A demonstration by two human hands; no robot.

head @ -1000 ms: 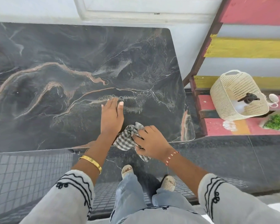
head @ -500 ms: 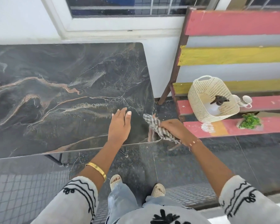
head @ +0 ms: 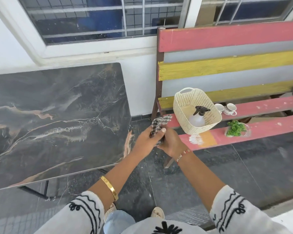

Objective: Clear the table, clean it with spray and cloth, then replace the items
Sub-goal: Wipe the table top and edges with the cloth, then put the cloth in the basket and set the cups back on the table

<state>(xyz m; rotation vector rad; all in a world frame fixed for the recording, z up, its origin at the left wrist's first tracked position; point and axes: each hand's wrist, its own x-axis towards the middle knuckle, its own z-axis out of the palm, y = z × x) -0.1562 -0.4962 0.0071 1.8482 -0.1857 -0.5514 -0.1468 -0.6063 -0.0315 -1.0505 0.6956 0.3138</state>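
Observation:
The dark marble table (head: 57,115) fills the left of the view with a bare top. Past its right edge, over the floor, my left hand (head: 146,138) and my right hand (head: 171,142) both grip the checked cloth (head: 159,123), which sticks up between them. On the bench a cream basket (head: 189,98) holds the spray bottle (head: 199,115) with a black trigger head. Two small cups (head: 227,108) stand behind the basket, and a small green plant (head: 235,128) sits on the front slat.
A pink and yellow slatted bench (head: 243,36) stands right of the table against the white wall and barred window. Dark tiled floor (head: 227,166) lies between table and bench. My feet show at the bottom centre.
My left hand has lifted off the tabletop and joined my right hand on the cloth. Both hands and the cloth moved right, off the table towards the bench. The view turned right.

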